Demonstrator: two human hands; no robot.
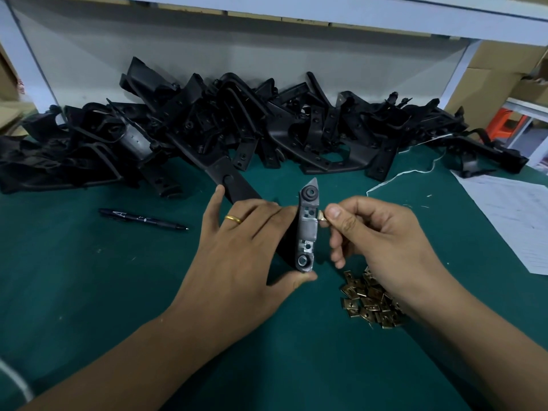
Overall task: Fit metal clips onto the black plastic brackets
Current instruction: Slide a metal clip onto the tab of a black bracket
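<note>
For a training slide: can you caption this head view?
Left hand steadies a black bracket while right hand presses a metal clip against its edge.

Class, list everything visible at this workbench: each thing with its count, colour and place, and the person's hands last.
Held bracket: one, black, centre, upright.
Bracket pile: many, black, along the back.
Held clip: one, brass-coloured, at the held bracket's right edge.
Loose clips: many, brass-coloured, heaped under the right wrist.
Pen: one, black, left.
Paper: white, right edge.
String: white, right of centre.
Mat: green, covering the bench.
Ring: gold, left hand.
Left hand: grips bracket.
Right hand: pinches clip.
</note>
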